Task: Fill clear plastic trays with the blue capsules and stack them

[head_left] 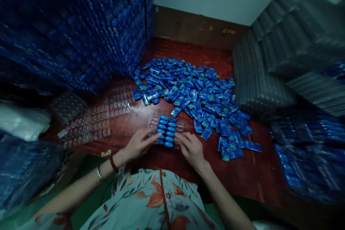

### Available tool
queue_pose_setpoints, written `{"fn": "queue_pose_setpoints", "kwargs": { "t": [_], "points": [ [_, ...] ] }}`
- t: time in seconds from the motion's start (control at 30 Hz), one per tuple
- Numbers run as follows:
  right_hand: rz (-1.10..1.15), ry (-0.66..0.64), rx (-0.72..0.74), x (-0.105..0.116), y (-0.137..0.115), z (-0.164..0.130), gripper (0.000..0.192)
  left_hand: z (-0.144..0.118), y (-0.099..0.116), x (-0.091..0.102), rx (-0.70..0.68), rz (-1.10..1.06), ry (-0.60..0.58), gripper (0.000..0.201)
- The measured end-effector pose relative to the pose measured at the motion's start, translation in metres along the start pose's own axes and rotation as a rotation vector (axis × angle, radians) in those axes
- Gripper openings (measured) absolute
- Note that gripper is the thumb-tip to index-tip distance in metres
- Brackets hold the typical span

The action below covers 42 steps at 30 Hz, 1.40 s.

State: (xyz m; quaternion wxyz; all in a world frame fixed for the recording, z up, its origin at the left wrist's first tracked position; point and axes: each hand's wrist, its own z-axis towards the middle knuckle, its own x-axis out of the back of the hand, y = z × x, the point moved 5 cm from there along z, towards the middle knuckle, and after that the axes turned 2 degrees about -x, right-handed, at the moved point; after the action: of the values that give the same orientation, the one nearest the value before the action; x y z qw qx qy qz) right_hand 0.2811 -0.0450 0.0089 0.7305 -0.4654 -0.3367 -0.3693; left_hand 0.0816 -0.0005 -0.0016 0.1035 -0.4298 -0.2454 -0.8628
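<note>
In front of my body, a small clear plastic blister tray [180, 127] lies on the reddish-brown table, with two columns of shiny blue oval packets [169, 133] across its middle. My left hand [140, 144] is at the tray's left side, its fingers reaching over the edge onto the packets. On the opposite side my right hand [192, 148] has its fingers bent against the right edge. Both hands appear to grip the tray between them; the fingertips are dim and partly hidden. Beyond the tray spreads a large loose pile of blue wrapped packets [188, 90].
Empty clear blister sheets [94, 124] lie to the left. A tall stack of filled blue sheets [107, 25] rises at the back left. Stacked grey-looking clear trays [258, 75] stand at the right, above bagged blue packs [304, 158]. A white plastic bag [21, 120] is far left.
</note>
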Motion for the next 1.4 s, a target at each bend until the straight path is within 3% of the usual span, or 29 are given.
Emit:
{"fn": "queue_pose_setpoints", "kwargs": {
  "t": [0.07, 0.13, 0.23, 0.33, 0.47, 0.57, 0.63, 0.7, 0.8, 0.9, 1.0, 1.1, 1.23, 1.33, 1.4],
  "points": [
    [0.037, 0.08, -0.196, -0.001, 0.029, 0.02, 0.031, 0.021, -0.038, 0.006, 0.213, 0.016, 0.139, 0.028],
    [-0.023, 0.064, -0.362, -0.01, 0.051, 0.046, 0.033, 0.051, -0.078, 0.002, 0.419, 0.101, 0.133, 0.026],
    [-0.216, -0.101, -0.51, -0.031, 0.064, 0.082, 0.038, 0.099, -0.12, -0.017, 0.545, 0.253, -0.132, 0.028],
    [-0.304, -0.228, -0.562, -0.044, 0.066, 0.1, 0.051, 0.126, -0.137, -0.035, 0.529, 0.32, -0.341, 0.028],
    [-0.17, -0.244, -0.509, -0.048, 0.077, 0.096, 0.056, 0.125, -0.13, -0.045, 0.446, 0.316, -0.399, 0.031],
    [-0.015, -0.126, -0.416, -0.038, 0.089, 0.081, 0.036, 0.111, -0.119, -0.047, 0.342, 0.352, -0.417, 0.033],
    [0.076, -0.025, -0.427, -0.028, 0.097, 0.067, 0.026, 0.1, -0.114, -0.045, 0.306, 0.375, -0.411, 0.034],
    [0.19, 0.041, -0.541, -0.019, 0.106, 0.051, 0.028, 0.091, -0.112, -0.041, 0.304, 0.359, -0.402, 0.033],
    [0.466, 0.027, -0.799, -0.017, 0.114, 0.023, 0.04, 0.08, -0.111, -0.029, 0.315, 0.22, -0.342, 0.028],
    [0.673, -0.043, -0.919, -0.016, 0.113, -0.001, 0.048, 0.071, -0.109, -0.011, 0.38, -0.076, -0.115, 0.017],
    [0.603, -0.166, -0.788, -0.009, 0.106, -0.011, 0.045, 0.061, -0.107, -0.007, 0.495, -0.435, 0.071, 0.019],
    [0.392, -0.287, -0.525, -0.003, 0.094, -0.01, 0.043, 0.054, -0.102, -0.021, 0.548, -0.62, 0.064, 0.025],
    [0.086, -0.293, -0.321, 0.001, 0.08, -0.007, 0.039, 0.052, -0.099, -0.029, 0.474, -0.519, 0.043, 0.02],
    [-0.07, -0.27, -0.297, 0.008, 0.077, -0.012, 0.028, 0.051, -0.093, -0.025, 0.323, -0.414, -0.038, 0.017],
    [-0.056, -0.193, -0.295, 0.018, 0.077, -0.015, 0.023, 0.049, -0.089, -0.02, 0.248, -0.35, -0.1, 0.021]
  ]
}}
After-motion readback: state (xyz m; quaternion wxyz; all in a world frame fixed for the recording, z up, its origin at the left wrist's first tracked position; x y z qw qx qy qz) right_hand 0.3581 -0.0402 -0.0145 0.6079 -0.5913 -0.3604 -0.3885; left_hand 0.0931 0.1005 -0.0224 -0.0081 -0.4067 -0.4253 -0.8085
